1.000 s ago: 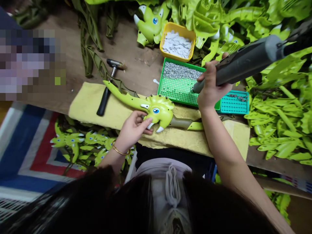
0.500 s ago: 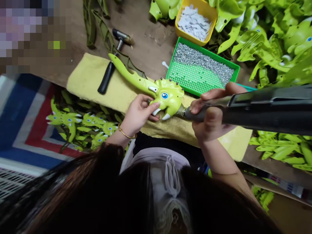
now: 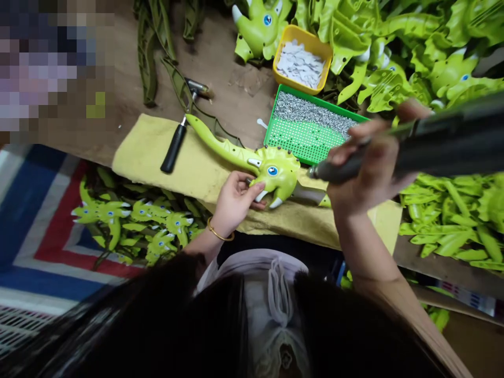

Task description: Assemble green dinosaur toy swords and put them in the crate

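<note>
A lime-green dinosaur toy (image 3: 271, 176) with a blue eye and white horns lies on a yellow cloth (image 3: 197, 168). My left hand (image 3: 236, 202) grips the toy's head from the near side, fingers curled on it. My right hand (image 3: 370, 168) is closed round a dark electric screwdriver (image 3: 433, 144). The screwdriver's tip sits just right of the toy's head, above the toy's brown handle end (image 3: 311, 195).
A green tray (image 3: 307, 139) of small screws stands behind the toy, with a yellow tub (image 3: 302, 62) of white pieces farther back. A black-handled hammer (image 3: 179, 134) lies on the cloth's left. Green toy parts (image 3: 444, 210) pile up right and behind; finished dinosaurs (image 3: 129, 220) lie below the bench.
My right hand brought the screwdriver from the screw tray down to the toy's right end, then lifted it slightly. My left hand stayed on the toy's head.
</note>
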Available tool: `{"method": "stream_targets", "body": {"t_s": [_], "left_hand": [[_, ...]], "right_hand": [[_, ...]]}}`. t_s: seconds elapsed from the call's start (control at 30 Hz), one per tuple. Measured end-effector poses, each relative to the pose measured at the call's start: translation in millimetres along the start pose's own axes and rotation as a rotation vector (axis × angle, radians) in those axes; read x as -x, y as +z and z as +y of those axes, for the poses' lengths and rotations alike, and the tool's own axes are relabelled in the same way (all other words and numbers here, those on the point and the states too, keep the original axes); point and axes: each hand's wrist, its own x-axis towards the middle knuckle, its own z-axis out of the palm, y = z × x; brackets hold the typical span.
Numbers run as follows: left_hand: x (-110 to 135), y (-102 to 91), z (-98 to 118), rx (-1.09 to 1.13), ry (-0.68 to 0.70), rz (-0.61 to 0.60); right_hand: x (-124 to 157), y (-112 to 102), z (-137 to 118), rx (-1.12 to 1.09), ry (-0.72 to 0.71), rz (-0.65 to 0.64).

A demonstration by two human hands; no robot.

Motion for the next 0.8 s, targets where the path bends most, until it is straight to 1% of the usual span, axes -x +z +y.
{"method": "stream_targets", "body": {"t_s": [0.03,0.07,0.1,0.13,0.2,0.27,0.37,0.5,0.63,0.8], "left_hand": [[-2.0,0.6,-2.1,0.011,-0.013,0.003],[-3.8,0.9,-4.0,0.019,-0.024,0.005],[-5.1,0.9,-5.3,0.025,-0.031,0.005],[-6.0,0.7,-6.2,0.029,-0.034,0.004],[-6.4,-0.2,-6.6,0.032,-0.039,-0.004],[-6.0,-1.2,-6.0,0.033,-0.042,-0.011],[-5.6,-2.0,-5.4,0.029,-0.049,-0.019],[-5.7,-2.4,-5.8,0.022,-0.062,-0.021],[-5.3,-3.2,-5.5,0.022,-0.063,-0.029],[-3.9,-2.4,-4.8,0.025,-0.048,-0.025]], "right_hand": [[-9.9,3.7,13.9,0.029,-0.03,0.103],[-18.1,6.3,29.7,0.067,-0.04,0.173],[-24.2,7.6,46.2,0.114,-0.033,0.2],[-27.9,7.4,62.2,0.17,-0.019,0.194],[-28.8,3.9,88.8,0.292,0.012,0.12],[-24.3,-0.7,104.2,0.393,0.021,0.053],[-17.4,-3.1,107.1,0.395,0.014,0.064],[-15.6,0.9,96.6,0.27,-0.006,0.126],[-15.7,0.9,93.5,0.286,0.059,0.107],[-15.7,0.6,96.2,0.116,0.045,0.158]]}}
